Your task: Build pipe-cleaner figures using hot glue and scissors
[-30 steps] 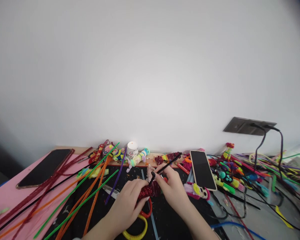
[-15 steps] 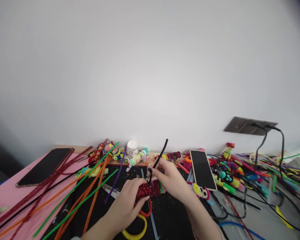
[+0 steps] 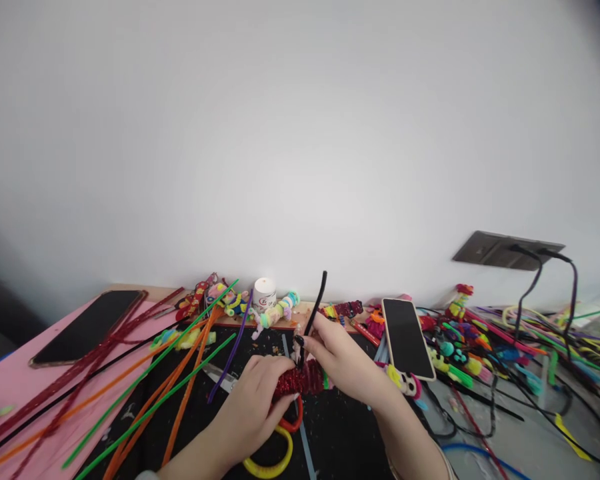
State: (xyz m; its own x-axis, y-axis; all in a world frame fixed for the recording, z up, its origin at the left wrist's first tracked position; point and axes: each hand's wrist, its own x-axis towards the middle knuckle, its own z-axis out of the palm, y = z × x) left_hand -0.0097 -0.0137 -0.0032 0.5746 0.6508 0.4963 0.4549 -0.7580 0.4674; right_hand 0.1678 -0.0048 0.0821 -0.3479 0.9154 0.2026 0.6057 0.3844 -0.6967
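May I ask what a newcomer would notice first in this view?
Probably the left hand, low at centre, holding a glittery red wrapped piece, and the right hand beside it, pinching a nearly upright black pipe cleaner. Next, perhaps, the pale-cased phone to their right.

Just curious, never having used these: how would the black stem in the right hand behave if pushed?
The black stem probably bends rather than flops, since its free end stands up above the right hand. It looks light, being so thin.
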